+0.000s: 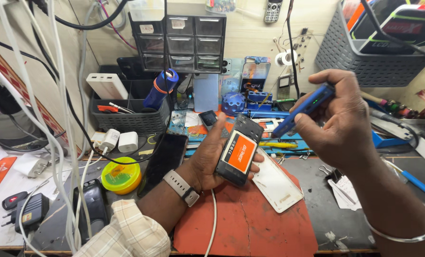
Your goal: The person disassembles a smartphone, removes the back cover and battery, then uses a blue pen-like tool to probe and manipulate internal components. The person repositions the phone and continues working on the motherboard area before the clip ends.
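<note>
Head view, workbench. L hand grips one small dark phone, back cover off, orange-and-white battery exposed and facing up. Phone's long axis runs near-upright in the view, tilted a little: top end points up-right and away from the person, bottom end toward the wrist. Fingers wrap its left edge and underside; thumb side hidden. Phone is held just above the red mat, near the mat's upper edge.

R hand, right of the phone, is closed around one blue pen-shaped tool. Tool's long axis is diagonal: tip points down-left toward the phone's top right corner, butt end up-right. Whether tip touches the phone: cannot tell.

Relative to the phone:
- One white cover plate, just right and below, lying flat on the mat, long axis diagonal.
- One black smartphone, left, screen dark, lying on the bench.
- One yellow-green round tin, further left.
- Two white chargers, upper left, side by side.
- One dark basket behind these, holding one blue cylinder.
- One drawer cabinet, well behind, nine small drawers, 3 x 3.
- One grey basket, far upper right.

L wrist: one watch, white strap. R wrist: one metal bangle.
</note>
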